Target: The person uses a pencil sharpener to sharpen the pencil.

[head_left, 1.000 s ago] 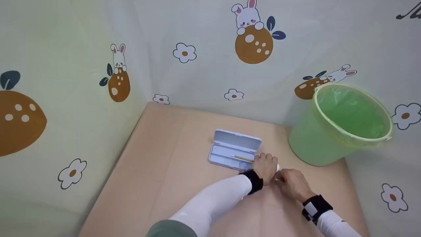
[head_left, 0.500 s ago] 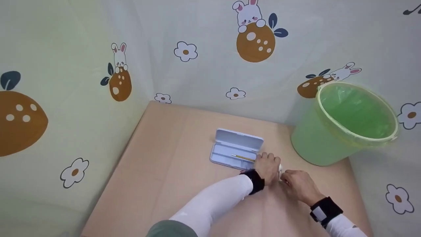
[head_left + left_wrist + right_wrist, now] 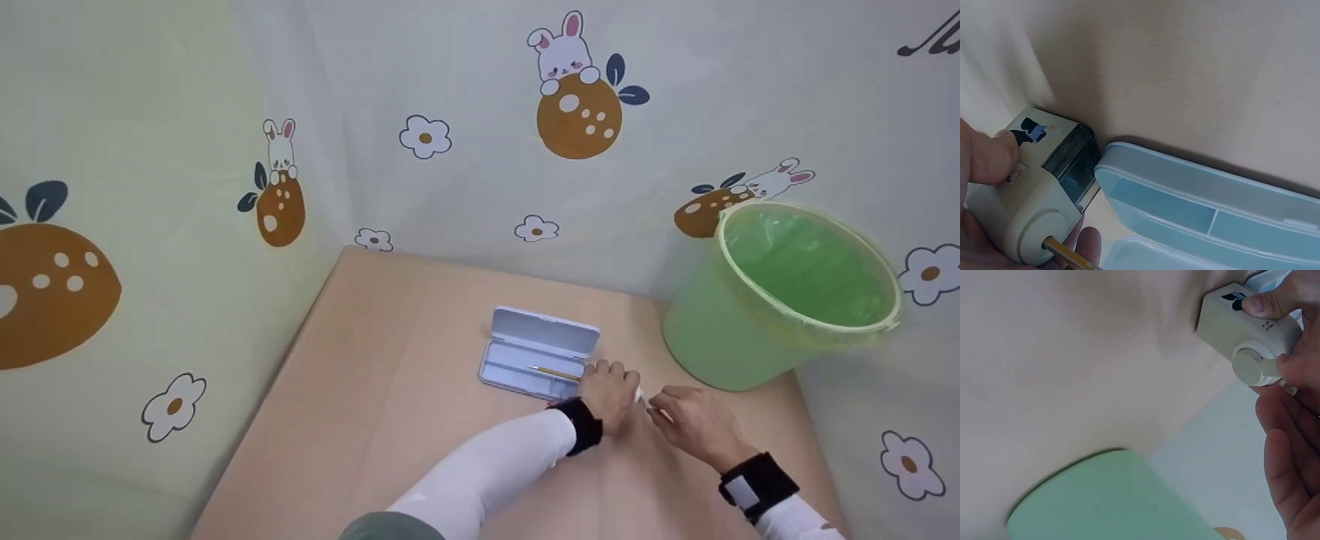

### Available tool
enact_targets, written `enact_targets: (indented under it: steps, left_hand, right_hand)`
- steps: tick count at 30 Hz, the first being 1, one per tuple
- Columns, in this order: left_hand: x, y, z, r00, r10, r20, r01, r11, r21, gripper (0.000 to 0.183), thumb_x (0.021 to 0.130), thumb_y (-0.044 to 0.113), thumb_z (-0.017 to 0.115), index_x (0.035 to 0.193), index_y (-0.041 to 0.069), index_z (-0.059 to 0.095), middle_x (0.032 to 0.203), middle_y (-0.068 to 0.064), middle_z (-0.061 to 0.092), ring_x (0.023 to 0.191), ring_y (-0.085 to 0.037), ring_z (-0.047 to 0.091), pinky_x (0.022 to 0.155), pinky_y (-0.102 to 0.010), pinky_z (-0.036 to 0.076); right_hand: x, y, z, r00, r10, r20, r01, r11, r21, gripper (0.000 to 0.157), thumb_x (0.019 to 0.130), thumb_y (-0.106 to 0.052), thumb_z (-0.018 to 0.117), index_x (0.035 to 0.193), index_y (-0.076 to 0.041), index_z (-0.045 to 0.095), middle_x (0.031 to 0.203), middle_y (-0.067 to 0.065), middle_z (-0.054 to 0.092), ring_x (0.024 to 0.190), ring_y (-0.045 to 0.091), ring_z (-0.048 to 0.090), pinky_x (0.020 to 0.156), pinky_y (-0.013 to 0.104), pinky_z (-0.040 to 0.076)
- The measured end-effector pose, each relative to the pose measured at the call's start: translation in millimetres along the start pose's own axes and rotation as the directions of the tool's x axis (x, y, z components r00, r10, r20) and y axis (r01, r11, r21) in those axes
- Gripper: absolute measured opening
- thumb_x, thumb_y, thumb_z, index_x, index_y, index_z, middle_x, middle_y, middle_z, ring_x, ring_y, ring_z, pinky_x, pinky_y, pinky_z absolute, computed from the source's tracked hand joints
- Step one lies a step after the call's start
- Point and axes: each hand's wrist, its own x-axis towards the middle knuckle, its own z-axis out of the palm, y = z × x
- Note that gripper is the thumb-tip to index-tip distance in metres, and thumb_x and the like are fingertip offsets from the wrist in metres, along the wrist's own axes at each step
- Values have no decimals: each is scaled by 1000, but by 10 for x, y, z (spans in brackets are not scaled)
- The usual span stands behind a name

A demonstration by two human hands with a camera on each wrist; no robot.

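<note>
My left hand (image 3: 611, 396) grips a cream crank pencil sharpener (image 3: 1044, 188) with a dark see-through shavings drawer; its thumb presses the stickered side. A yellow pencil (image 3: 1067, 254) is stuck into the round front hole, its other end overlapping the pencil case in the head view. With thumb and fingers, my right hand (image 3: 697, 425) pinches the knob of the sharpener's crank (image 3: 1248, 368). Just left of the left hand, the pale blue pencil case (image 3: 514, 369) lies with its lid raised, showing divided compartments. In the head view the left hand hides most of the sharpener.
A green bin (image 3: 712, 337) with a clear liner stands at the table's right back, beyond my right hand. The peach-coloured tabletop (image 3: 397, 337) meets a printed wall covering (image 3: 465, 172) at the back and left.
My right hand shifts slightly right and its fingers change position at the crank. The left hand keeps its grip on the sharpener. The head view tilts a little.
</note>
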Motion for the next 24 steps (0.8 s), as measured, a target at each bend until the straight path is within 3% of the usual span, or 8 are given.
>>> enact_targets:
  steps: [13,24]
  left_hand:
    - [-7,-31,-4,1000,22,6,-22,1000,-4,29,107,42,67,134,32,62,125,10,71,112,-13,66,95,-30,56]
    - [-4,-43,-16,998,36,-51,-35,999,12,29,106,45,67,132,32,64,121,10,72,109,-13,68,92,-30,55]
  right_hand:
    - [86,145,-40,998,57,-14,-58,997,-50,32,63,-17,107,77,-18,78,69,-7,70,53,6,61,47,22,45]
    - [236,206,114,965,262,22,-260,964,-60,28,75,-8,102,78,-11,74,72,3,75,54,17,65,48,32,51]
